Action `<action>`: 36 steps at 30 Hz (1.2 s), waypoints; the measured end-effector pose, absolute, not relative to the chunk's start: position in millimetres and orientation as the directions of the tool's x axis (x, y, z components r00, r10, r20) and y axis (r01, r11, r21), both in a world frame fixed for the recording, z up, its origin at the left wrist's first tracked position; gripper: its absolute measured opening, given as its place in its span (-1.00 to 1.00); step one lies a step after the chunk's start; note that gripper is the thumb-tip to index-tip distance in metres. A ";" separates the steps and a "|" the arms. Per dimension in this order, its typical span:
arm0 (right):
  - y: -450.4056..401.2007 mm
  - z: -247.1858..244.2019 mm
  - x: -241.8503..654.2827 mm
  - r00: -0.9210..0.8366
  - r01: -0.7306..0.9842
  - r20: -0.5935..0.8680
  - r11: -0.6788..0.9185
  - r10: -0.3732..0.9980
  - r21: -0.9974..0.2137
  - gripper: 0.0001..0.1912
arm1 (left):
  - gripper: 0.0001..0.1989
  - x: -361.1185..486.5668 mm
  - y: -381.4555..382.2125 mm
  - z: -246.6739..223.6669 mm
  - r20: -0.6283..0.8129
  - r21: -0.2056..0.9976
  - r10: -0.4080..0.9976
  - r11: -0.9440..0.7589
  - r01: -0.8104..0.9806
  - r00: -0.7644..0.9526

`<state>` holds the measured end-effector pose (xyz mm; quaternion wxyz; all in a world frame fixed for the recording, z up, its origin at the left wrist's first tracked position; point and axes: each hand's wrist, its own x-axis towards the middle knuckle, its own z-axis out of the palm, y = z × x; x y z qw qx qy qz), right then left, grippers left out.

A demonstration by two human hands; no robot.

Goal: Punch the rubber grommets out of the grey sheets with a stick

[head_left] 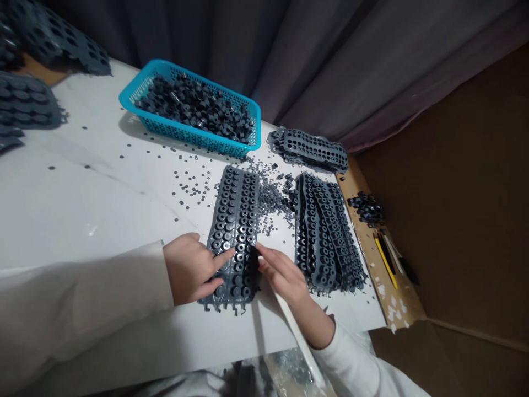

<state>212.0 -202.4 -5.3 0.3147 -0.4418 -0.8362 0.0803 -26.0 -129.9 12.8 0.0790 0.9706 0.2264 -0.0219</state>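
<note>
A dark grey molded rubber sheet (234, 220), covered in rows of round ring-like bumps, lies lengthwise before me with a ragged near edge. On its left side rests my left hand (194, 268), index finger and thumb apart and touching the bumps, the other fingers curled. At the sheet's right edge, my right hand (285, 275) is closed around a long white stick-like tool (303, 347), which slants back toward my body. The tool's far tip is hidden by the fingers, so its kind is unclear.
A blue basket (190, 129) full of small dark rubber parts stands behind. Tiny grey discs (270, 198) are scattered beyond the sheet. More sheets (330, 237) are stacked at right, with punched sheets (309, 149) behind. A yellow tool (386, 262) lies on the cardboard.
</note>
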 end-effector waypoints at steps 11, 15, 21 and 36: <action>-217.9 12.5 198.0 -0.433 0.403 0.278 0.459 0.858 -0.792 -0.93 | -0.51 -24.5 -129.3 17.0 -0.131 0.131 0.429 -0.886 0.445 0.894; -217.4 7.4 199.2 -0.450 0.424 0.309 0.505 0.838 -0.752 -0.93 | -0.51 -24.8 -129.3 16.6 -0.133 0.128 0.429 -0.886 0.445 0.893; -216.6 -6.8 205.6 -0.544 0.533 0.406 0.676 0.734 -0.509 -0.77 | -0.51 -24.3 -128.5 20.3 -0.138 0.125 0.412 -0.895 0.429 0.901; -222.6 6.6 195.9 -0.414 0.419 0.366 0.531 0.833 -0.736 -0.91 | -0.49 -25.3 -128.8 19.2 -0.126 0.087 0.415 -0.900 0.427 0.901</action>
